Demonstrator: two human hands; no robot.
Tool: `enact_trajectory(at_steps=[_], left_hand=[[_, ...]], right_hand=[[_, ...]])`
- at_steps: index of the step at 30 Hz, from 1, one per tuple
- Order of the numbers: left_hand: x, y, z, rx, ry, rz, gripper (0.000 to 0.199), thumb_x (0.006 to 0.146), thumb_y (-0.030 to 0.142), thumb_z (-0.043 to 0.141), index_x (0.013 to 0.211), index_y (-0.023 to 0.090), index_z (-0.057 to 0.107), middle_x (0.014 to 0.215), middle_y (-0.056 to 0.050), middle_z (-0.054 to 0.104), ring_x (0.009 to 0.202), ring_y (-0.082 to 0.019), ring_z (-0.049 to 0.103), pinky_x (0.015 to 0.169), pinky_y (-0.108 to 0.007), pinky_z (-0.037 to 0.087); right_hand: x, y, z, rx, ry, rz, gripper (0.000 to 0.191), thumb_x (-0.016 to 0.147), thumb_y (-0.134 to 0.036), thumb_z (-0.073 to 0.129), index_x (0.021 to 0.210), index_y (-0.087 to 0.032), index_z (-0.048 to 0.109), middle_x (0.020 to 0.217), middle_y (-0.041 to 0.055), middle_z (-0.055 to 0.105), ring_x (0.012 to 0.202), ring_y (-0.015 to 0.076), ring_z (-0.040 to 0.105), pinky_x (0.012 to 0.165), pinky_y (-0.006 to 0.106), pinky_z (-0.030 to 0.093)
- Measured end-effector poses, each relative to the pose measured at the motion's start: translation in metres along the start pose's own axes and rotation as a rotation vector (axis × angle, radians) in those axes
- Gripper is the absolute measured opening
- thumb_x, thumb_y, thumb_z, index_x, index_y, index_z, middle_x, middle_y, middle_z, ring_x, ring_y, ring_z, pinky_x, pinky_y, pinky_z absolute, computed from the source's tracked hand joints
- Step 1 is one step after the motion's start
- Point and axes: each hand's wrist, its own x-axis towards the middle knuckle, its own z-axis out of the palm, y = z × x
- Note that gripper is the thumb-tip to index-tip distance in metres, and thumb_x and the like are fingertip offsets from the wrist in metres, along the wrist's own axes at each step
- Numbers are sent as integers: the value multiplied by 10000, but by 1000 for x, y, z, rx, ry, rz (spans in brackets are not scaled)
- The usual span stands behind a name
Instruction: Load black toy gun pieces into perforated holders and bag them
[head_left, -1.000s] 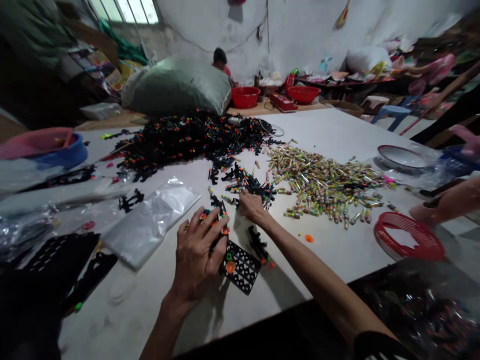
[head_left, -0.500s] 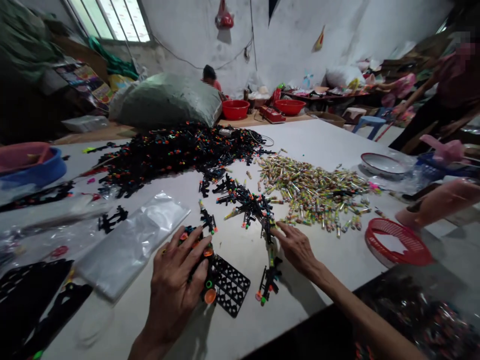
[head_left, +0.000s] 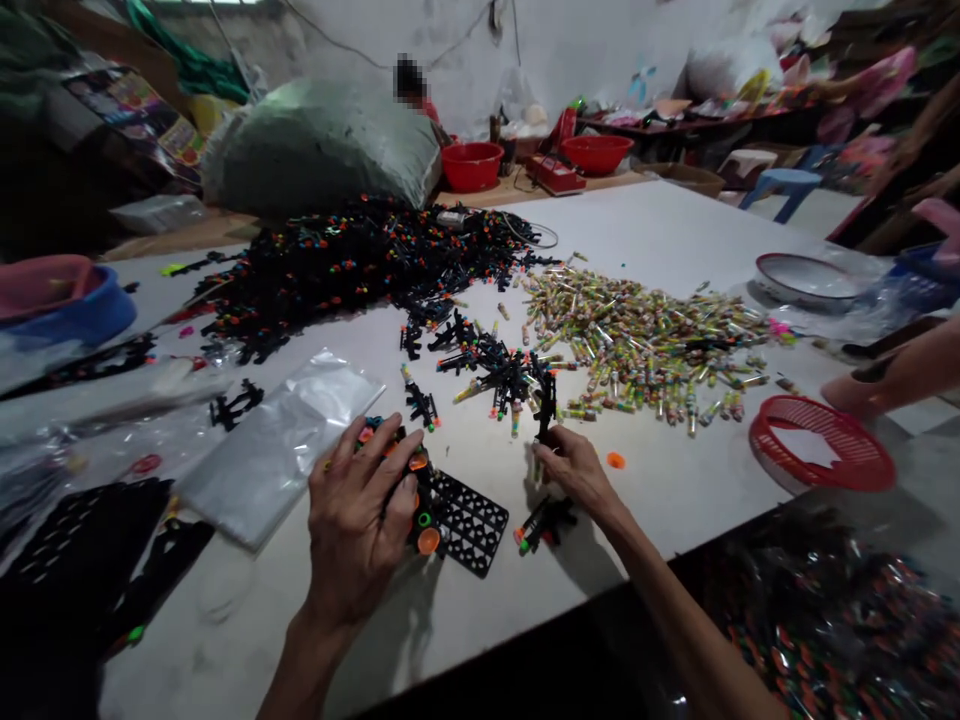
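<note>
My left hand (head_left: 360,510) is curled over a bundle of small black toy guns (head_left: 420,500) with orange and green round ends, on or against a black perforated plate (head_left: 472,520). The palm side and most of the bundle are hidden under it. My right hand (head_left: 574,465) pinches another black toy gun (head_left: 547,405), raised on end above the table. Just below that hand lies a loose toy gun (head_left: 546,525) with pink and green tips. Beyond it several more toy guns (head_left: 499,370) form a small heap, and an orange disc (head_left: 616,460) lies to the right.
Farther back spreads a large pile of black toy guns (head_left: 330,270). To its right are many yellowish clear tubes (head_left: 645,340). Clear plastic bags (head_left: 285,450) lie left. A red basket (head_left: 765,440) sits at the right edge. A person (head_left: 431,108) is behind a big sack (head_left: 322,140).
My right hand has closed on a toy gun and lifted it upright from the row. An orange disc now shows on the table. My left hand stays on the bundle; the view has tilted down.
</note>
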Motion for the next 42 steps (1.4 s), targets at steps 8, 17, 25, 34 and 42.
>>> enact_trajectory(at_steps=[8, 17, 25, 34, 42], left_hand=[[0, 1, -3, 1, -23, -5, 390, 858, 219, 387, 1232, 246, 495, 1361, -35, 453, 1320, -268, 278, 1040, -490, 254], [1, 3, -2, 27, -6, 5, 382, 856, 224, 393, 1218, 216, 514, 1349, -59, 467, 1310, -279, 294, 1021, -491, 264], [1, 1, -7, 137, -43, 32, 397, 895, 282, 350, 1278, 266, 451, 1400, -61, 397, 1330, -301, 249, 1004, -582, 180], [13, 25, -12, 122, -162, 26, 340, 876, 308, 373, 1141, 283, 586, 1331, 0, 488, 1290, -263, 344, 1033, -533, 197], [13, 23, -11, 97, -160, 44, 384, 860, 263, 347, 1179, 254, 561, 1332, -8, 485, 1281, -259, 352, 1021, -522, 208]], right_hand=[[-17, -28, 78, 489, -268, -80, 188, 646, -280, 626, 781, -166, 562, 652, -23, 547, 600, 115, 489, 538, 219, 386], [-28, -39, 85, -346, -359, -458, 95, 746, -154, 530, 831, -148, 571, 779, 51, 608, 649, 149, 526, 563, 245, 347], [23, -44, 41, -568, -239, -332, 237, 761, -300, 579, 957, -167, 577, 935, 67, 632, 827, 185, 582, 659, 244, 398], [58, -21, 4, -454, 16, 51, 62, 680, -193, 510, 718, -158, 544, 708, 60, 617, 707, 197, 599, 571, 255, 401], [14, -35, 75, 547, -359, -15, 200, 565, -189, 602, 715, -184, 470, 604, -63, 495, 531, 86, 458, 500, 203, 394]])
